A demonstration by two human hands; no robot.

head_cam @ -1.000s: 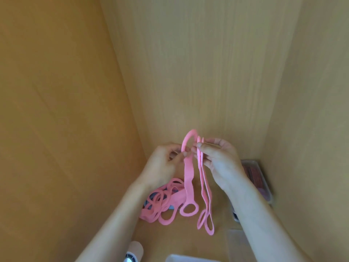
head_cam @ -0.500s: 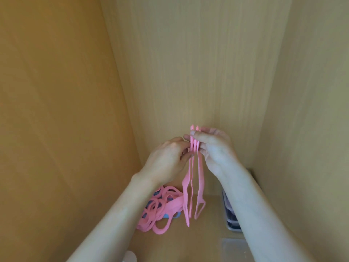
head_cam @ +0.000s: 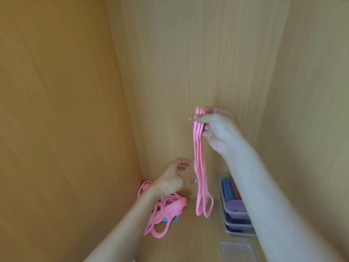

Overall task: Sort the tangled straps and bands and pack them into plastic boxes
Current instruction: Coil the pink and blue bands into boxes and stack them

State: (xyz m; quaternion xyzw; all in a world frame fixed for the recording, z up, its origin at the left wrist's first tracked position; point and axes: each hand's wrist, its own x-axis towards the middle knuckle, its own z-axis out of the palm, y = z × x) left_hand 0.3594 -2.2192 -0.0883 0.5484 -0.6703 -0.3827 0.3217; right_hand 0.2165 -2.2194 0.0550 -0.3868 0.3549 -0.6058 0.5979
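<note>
Pink elastic bands (head_cam: 199,167), several gathered into one bunch, hang straight down from the right hand (head_cam: 217,127), which is raised in front of a pale wooden back wall (head_cam: 188,53). Its thumb and fingers are pressed together on the top ends of the bunch, and the looped lower ends dangle free above the wooden floor (head_cam: 188,233). Lower and to the left of the bunch, the left hand (head_cam: 171,180) holds nothing. Its fingers are loosely curled and its thumb points toward the hanging strands, very close to them; whether it touches them is unclear. Beneath the left wrist, a tangled pile of pink bands (head_cam: 166,207) lies on the floor in the back left corner, with a blue piece (head_cam: 171,219) peeking out from under it. On the right, partly hidden behind the right forearm, stands a stack of clear plastic boxes (head_cam: 236,216); the top one holds folded blue and red bands (head_cam: 231,190). Nearer the viewer lies a clear plastic piece (head_cam: 236,250), either a lid or a box.
</note>
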